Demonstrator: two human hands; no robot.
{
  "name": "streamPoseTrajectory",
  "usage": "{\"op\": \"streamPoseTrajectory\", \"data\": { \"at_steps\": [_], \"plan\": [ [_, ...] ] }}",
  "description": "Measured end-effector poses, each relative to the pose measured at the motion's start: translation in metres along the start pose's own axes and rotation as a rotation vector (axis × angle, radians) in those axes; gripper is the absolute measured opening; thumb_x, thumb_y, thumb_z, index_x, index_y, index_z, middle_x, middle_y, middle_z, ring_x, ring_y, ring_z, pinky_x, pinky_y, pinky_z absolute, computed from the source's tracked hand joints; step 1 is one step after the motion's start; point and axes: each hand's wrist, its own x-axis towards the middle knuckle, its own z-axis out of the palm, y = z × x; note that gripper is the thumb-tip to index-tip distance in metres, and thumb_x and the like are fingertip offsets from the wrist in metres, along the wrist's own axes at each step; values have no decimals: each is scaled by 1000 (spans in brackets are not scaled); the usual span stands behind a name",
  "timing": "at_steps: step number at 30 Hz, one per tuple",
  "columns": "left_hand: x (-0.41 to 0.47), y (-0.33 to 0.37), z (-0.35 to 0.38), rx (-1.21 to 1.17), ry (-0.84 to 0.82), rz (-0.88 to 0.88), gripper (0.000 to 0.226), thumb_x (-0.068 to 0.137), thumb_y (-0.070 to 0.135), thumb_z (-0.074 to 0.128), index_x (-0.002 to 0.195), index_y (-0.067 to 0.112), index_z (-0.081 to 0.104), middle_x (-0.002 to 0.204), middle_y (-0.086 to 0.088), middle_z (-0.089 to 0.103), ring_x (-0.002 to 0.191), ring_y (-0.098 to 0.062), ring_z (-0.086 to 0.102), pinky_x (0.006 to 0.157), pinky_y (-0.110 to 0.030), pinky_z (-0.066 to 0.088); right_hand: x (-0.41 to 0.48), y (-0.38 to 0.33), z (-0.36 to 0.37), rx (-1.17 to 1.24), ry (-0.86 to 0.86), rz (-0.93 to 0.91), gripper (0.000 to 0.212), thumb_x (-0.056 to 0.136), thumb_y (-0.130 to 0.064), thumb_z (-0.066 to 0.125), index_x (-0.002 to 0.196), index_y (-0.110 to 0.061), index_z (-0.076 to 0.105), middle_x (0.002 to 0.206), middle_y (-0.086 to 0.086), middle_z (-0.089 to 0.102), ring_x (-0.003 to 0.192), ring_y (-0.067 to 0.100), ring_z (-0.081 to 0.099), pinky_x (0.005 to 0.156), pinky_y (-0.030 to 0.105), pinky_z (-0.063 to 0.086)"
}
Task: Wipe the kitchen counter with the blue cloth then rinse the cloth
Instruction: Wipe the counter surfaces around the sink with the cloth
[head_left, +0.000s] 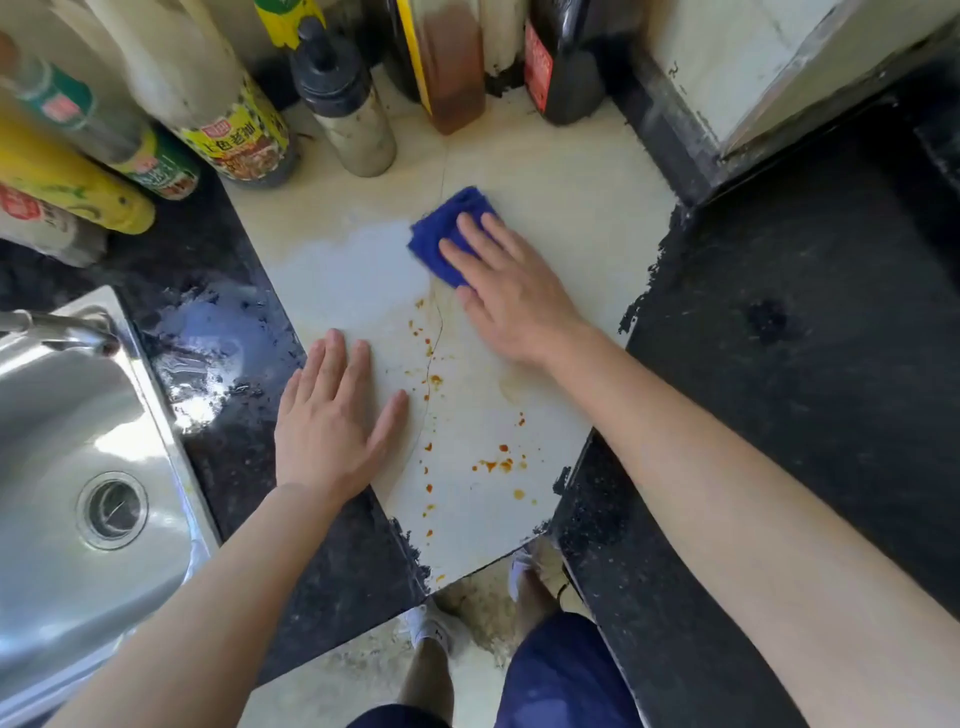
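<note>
Right hand (511, 296) presses the blue cloth (451, 232) flat on the table (545, 197) — fingers spread, not clenched. Left hand (332, 415) rests flat, grasping nothing — orange spots (491, 464) lie near.

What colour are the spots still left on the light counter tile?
Orange-brown spots, scattered on the pale tile nearer than the blue cloth; head view.
</note>
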Motion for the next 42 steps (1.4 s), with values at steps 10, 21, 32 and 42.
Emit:
{"op": "streamPoseTrajectory", "data": {
  "at_steps": [10,21,32,42],
  "plan": [
    [0,1,0,-32,13,-3,80,94,69,24,156,18,25,166,-9,15,153,-24,11,123,-46,17,-47,81,-62,-11,65,112,56,90,-4,55,145,-10,48,148,13,46,125,38,42,110,43,33],
    [0,3,2,-49,41,2,79,94,67,27,153,15,31,164,-13,22,152,-28,17,122,-49,19,-99,71,-26,-148,82,656,58,101,-26,39,157,-21,24,166,6,18,144,30,24,116,47,26],
    [-1,3,6,-64,69,-11,79,92,67,31,152,16,34,163,-11,24,152,-26,17,122,-47,18,27,56,-41,-80,-89,469,74,100,-64,14,159,-22,9,168,6,-1,154,26,-5,124,43,-4],
    [1,-2,3,-37,35,18,81,93,69,26,155,17,29,165,-10,19,153,-25,13,122,-47,17,-9,74,-54,-146,-122,513,98,85,-86,12,160,-24,6,168,6,-3,154,25,-6,125,44,0]
  ]
}}
